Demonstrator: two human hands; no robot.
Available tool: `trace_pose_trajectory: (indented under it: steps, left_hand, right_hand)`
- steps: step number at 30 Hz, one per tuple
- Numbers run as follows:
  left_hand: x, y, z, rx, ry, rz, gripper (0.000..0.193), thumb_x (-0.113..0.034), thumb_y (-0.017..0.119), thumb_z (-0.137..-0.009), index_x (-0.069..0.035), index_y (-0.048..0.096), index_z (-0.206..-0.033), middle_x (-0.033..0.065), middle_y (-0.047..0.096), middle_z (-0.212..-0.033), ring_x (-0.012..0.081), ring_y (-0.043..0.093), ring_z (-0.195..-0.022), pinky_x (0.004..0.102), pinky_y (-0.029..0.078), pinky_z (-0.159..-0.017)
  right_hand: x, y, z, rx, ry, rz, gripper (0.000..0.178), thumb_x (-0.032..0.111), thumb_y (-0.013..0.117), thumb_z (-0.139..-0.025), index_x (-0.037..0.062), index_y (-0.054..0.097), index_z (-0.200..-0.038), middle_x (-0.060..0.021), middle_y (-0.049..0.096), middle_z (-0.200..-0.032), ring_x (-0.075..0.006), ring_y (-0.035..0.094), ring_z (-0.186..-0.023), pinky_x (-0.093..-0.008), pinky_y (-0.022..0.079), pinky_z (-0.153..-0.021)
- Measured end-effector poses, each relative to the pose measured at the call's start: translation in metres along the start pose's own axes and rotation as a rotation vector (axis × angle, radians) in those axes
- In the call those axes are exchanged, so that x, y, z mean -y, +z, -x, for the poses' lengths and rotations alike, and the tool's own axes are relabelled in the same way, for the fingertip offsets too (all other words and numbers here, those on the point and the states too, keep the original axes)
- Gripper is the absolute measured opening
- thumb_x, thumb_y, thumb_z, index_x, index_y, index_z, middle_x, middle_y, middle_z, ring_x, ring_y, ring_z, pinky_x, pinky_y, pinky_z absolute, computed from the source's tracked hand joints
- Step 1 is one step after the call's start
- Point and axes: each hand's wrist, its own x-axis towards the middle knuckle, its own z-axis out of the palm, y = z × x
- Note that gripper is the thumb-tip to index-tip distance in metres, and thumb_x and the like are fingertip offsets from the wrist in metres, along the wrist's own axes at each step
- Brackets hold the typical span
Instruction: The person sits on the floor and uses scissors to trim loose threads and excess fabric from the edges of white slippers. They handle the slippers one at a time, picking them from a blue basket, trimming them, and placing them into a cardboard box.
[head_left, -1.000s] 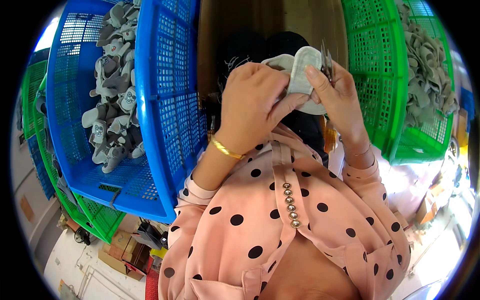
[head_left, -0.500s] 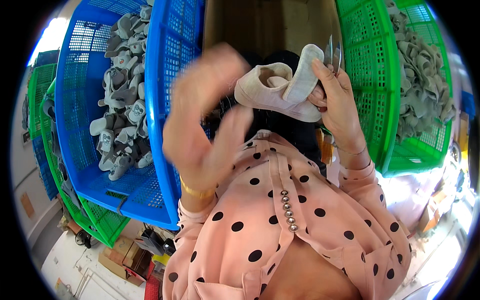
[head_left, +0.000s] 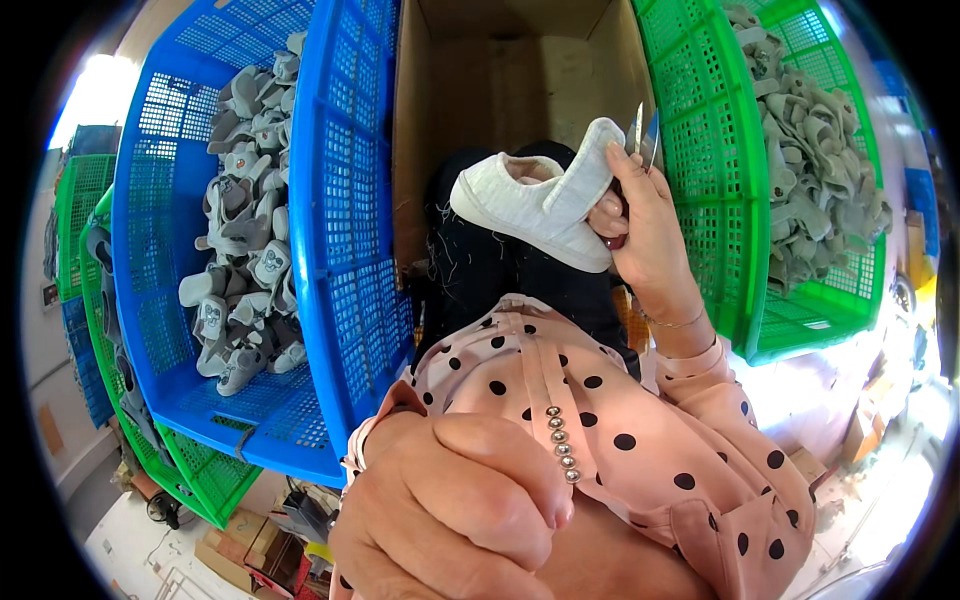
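Now the right hand (head_left: 645,215) alone grips the pale shoe (head_left: 515,205) at its strap, snips (head_left: 638,132) held alongside, above the lap (head_left: 475,262) between blue basket (head_left: 311,250) and green basket (head_left: 712,180). The left hand (head_left: 450,510) has swung back, fingers curled, contents hidden, leaving the shoe on one-handed support.

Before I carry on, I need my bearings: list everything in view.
light shoe: one, pale grey, centre
scissors: one, metallic, right of light shoe
blue basket: one, blue, left
grey shoes: many, grey, inside blue basket
green basket: one, green, right
fabric pieces: many, grey, inside green basket
large carton: one, brown, top centre
outer crates: count unclear, green and blue, far left
smaller boxes: count unclear, brown, lower left
shirt: one, dotted pink, lower centre
trousers: one pair, black, centre
right hand: one, bare, holding light shoe, scissors
left hand: one, bare, lower centre
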Motion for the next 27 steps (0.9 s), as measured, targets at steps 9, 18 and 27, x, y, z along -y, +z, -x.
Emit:
trace_pose_trajectory:
  steps: [9, 18, 27]
  left_hand:
    - [-0.001, 0.048, -0.006, -0.336, 0.142, -0.380, 0.020, -0.025, 0.054, -0.093, -0.011, 0.067, -0.089, 0.0057, 0.063, -0.074, 0.0207, 0.056, -0.064, 0.0378, 0.048, -0.064]
    - [-0.006, 0.107, -0.003, -0.391, 0.196, -0.416, 0.021, -0.032, 0.058, -0.091, -0.015, 0.069, -0.095, 0.0015, 0.065, -0.075, 0.0194, 0.057, -0.071, 0.0377, 0.050, -0.065]
    - [-0.062, 0.175, 0.030, -0.595, -0.064, -0.206, 0.024, -0.036, 0.060, -0.090, -0.015, 0.068, -0.098, -0.0011, 0.067, -0.078, 0.0195, 0.059, -0.078, 0.0392, 0.053, -0.068]
  right_hand:
    - [-0.003, -0.001, 0.012, -0.023, -0.029, -0.001, 0.026, 0.022, 0.055, -0.098, 0.0119, 0.049, -0.075, 0.0037, 0.041, -0.058, -0.0040, 0.031, -0.046, -0.0209, 0.022, -0.042]
    - [-0.002, -0.003, 0.046, 0.027, -0.107, 0.008, 0.021, 0.020, 0.054, -0.098, 0.0121, 0.049, -0.079, 0.0036, 0.041, -0.060, -0.0039, 0.031, -0.048, -0.0207, 0.023, -0.043]
    - [-0.004, 0.009, 0.086, 0.087, -0.241, 0.104, 0.025, 0.022, 0.055, -0.098, 0.0115, 0.049, -0.077, 0.0045, 0.040, -0.058, -0.0039, 0.029, -0.046, -0.0215, 0.021, -0.044]
